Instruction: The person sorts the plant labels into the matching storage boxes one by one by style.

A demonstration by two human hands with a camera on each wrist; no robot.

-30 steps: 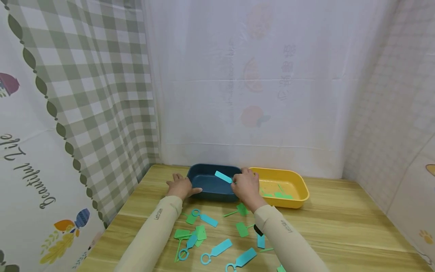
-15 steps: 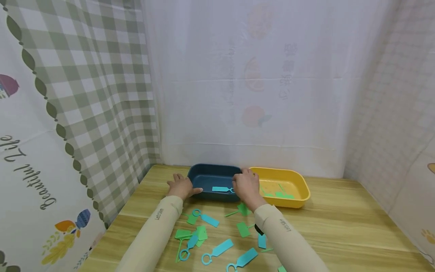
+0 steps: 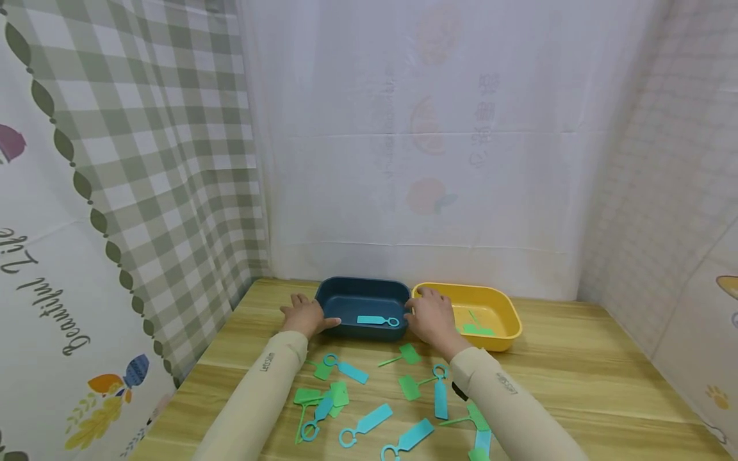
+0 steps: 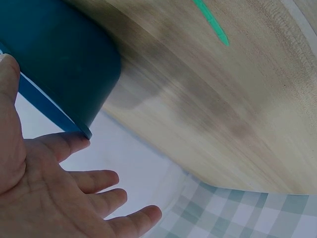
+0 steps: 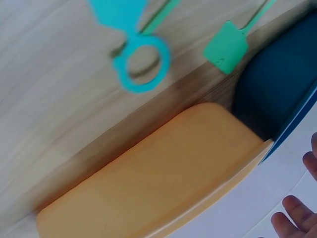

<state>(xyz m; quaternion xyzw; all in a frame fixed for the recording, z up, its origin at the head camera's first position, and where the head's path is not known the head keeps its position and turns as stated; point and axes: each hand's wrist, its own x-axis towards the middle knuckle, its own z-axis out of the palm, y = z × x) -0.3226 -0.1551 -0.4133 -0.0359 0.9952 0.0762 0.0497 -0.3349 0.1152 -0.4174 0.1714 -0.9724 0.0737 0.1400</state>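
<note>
Wood-grain table [image 3: 594, 365]; white curtain [image 3: 346, 160] behind, checked cloth [image 3: 184, 141] left.

Soft-edged shadows [image 4: 143, 87] lie on the wooden table [image 4: 267, 153].

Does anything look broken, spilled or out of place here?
Nothing looks plainly damaged or spilled. The dark blue tray and yellow tray stand upright, side by side. The untidiest spot is on the table near the left sleeve, where a blue tag overlaps green tags in a small jumble.

Tag [image 3: 371, 320] in left bin [image 3: 354, 304], tags [image 3: 441, 398] before both bins
</note>
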